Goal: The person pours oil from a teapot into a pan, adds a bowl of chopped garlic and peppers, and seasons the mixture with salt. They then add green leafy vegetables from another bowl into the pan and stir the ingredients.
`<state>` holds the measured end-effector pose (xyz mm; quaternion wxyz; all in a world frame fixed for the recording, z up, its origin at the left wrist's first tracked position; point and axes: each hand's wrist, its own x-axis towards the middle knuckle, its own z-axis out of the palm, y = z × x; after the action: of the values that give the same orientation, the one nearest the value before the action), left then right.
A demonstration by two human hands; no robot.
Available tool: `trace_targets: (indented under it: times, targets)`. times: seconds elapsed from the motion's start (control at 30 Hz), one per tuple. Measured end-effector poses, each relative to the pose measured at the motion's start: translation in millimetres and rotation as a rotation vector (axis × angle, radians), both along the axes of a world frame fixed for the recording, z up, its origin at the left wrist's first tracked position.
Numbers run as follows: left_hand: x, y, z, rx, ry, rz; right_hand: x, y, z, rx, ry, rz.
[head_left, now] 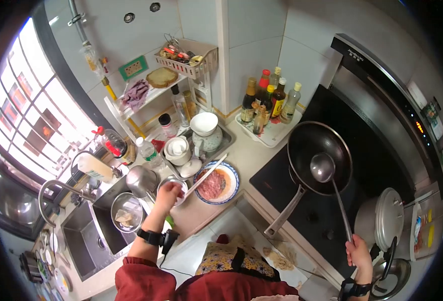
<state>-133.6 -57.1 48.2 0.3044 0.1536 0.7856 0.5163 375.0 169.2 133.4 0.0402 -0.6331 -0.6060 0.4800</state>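
My right hand [359, 253] is wrapped round the long handle of a metal ladle [323, 168]. The ladle's bowl rests inside a dark wok [304, 145], which stands on the black cooktop with its handle pointing towards me. My left hand [169, 195] is closed over the near left side of a small metal bowl [180, 185] on the counter. What its fingers hold, if anything, is hidden. Right of that bowl, a blue-rimmed plate [237, 186] carries raw minced meat [212, 185], with pale chopsticks [206, 175] lying across it.
Left lies a double sink [81, 251] with a metal basin [127, 213] on it. White pots [177, 150] stand on a tray behind the bowl. Sauce bottles [276, 100] fill a white tray. A pressure cooker [382, 218] stands right of the wok, under the range hood [382, 80].
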Motion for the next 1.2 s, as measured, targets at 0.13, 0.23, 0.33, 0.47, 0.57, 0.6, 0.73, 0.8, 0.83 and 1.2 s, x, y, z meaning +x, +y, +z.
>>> trace_targets:
  times: [0.13, 0.23, 0.33, 0.47, 0.57, 0.6, 0.73, 0.8, 0.83, 1.2]
  targets:
    - [-45.3, 27.6, 14.9, 0.014, 0.108, -0.010, 1.4, 4.4, -5.6, -0.063, 0.052, 0.025]
    - [-72.3, 61.8, 19.8, -0.024, 0.015, -0.046, -6.0, 6.5, -8.4, 0.056, -0.026, 0.001]
    - [-88.2, 96.8, 28.9, -0.063, -0.034, -0.109, -6.2, 4.5, -6.8, 0.054, -0.032, -0.042]
    - [-131.8, 146.4, -1.3, -0.109, -0.027, -0.100, -5.2, -0.8, -10.3, 0.009, -0.007, -0.088]
    - [-147.1, 171.4, -16.6, -0.158, -0.055, -0.003, -7.2, -3.8, -11.4, -0.010, 0.002, -0.121]
    - [-149.8, 176.9, -21.7, -0.156, -0.054, -0.011, -8.1, -4.8, -10.5, -0.021, 0.002, -0.127]
    - [-160.6, 191.7, -36.7, -0.206, -0.148, -0.044, -8.5, -10.2, -10.0, -0.014, 0.030, -0.156]
    - [-163.5, 195.3, -40.9, -0.242, -0.203, -0.026, -8.3, -10.8, -11.2, 0.004, -0.003, -0.130]
    - [-166.3, 199.8, -46.1, -0.215, -0.235, 0.035, -8.4, -10.6, -11.5, 0.002, -0.004, -0.137]
    - [-72.3, 242.5, -29.9, -0.288, 0.027, -0.204, -16.1, -7.4, -8.5, 0.004, -0.001, -0.141]
